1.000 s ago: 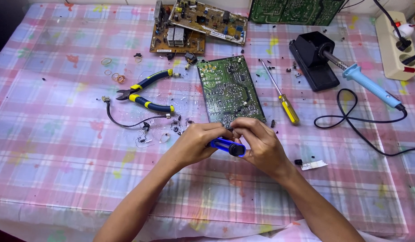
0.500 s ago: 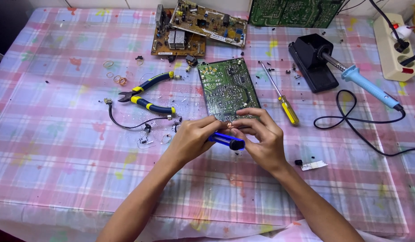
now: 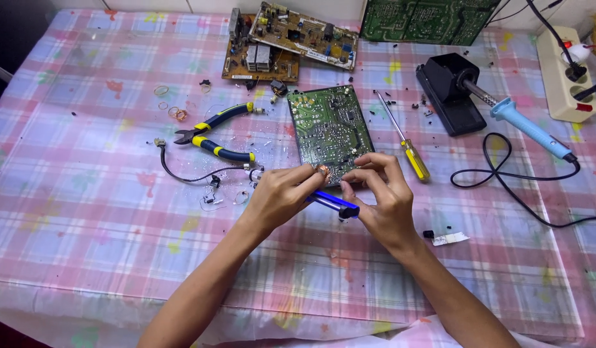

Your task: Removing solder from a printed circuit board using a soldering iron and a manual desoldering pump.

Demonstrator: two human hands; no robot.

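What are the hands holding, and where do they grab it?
The left hand grips a blue tool near its upper end. The right hand touches it too; exact finger placement is hidden.

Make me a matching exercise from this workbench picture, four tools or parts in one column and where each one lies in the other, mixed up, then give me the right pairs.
Things:
1. pliers
2. screwdriver
3. soldering iron
4. blue tool

Places:
A. resting in the black stand at the right of the table
B. between the left hand and the right hand
C. just right of the green circuit board
D. left of the green circuit board, beside a black wire

Pairs: 1-D, 2-C, 3-A, 4-B
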